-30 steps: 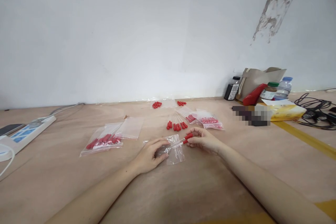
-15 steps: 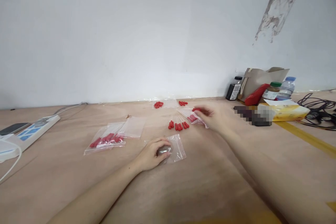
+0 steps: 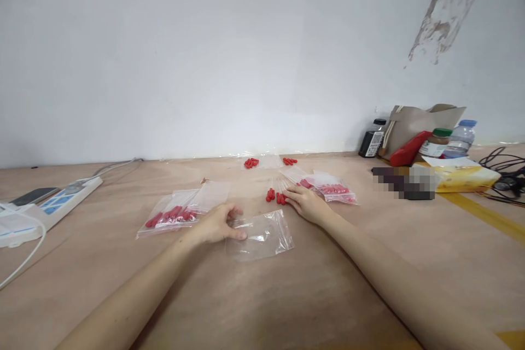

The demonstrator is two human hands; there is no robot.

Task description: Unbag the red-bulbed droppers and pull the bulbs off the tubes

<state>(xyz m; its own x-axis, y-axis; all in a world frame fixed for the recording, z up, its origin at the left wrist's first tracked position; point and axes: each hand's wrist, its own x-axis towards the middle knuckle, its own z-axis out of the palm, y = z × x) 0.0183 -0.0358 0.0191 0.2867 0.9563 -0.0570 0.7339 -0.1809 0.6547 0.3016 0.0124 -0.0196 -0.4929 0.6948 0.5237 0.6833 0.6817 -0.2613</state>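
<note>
A clear zip bag [image 3: 262, 238] lies flat on the table. My left hand [image 3: 219, 223] is at its left edge, thumb on the plastic and fingers apart. My right hand [image 3: 307, 204] reaches in from the right, its fingers closed over the nearest of the small red pieces with thin pale stems [image 3: 280, 198]. Its fingertips partly hide what they grip. Just behind that hand are zip bags with red pieces in them [image 3: 334, 188]. More filled zip bags [image 3: 174, 214] overlap to the left of my left hand.
Two small red clusters [image 3: 251, 163] [image 3: 290, 161] lie near the wall. On the left are a white power strip [image 3: 76, 202] and a phone [image 3: 36, 196]. At right stand a dark bottle [image 3: 372, 139], a paper bag [image 3: 426, 120], jars, a yellow packet [image 3: 467, 175] and black cables [image 3: 502, 169].
My right hand has left the red piece it held over the right-hand bags and moved left to the loose red pieces. My left hand has drawn back leftward, uncovering the clear bag.
</note>
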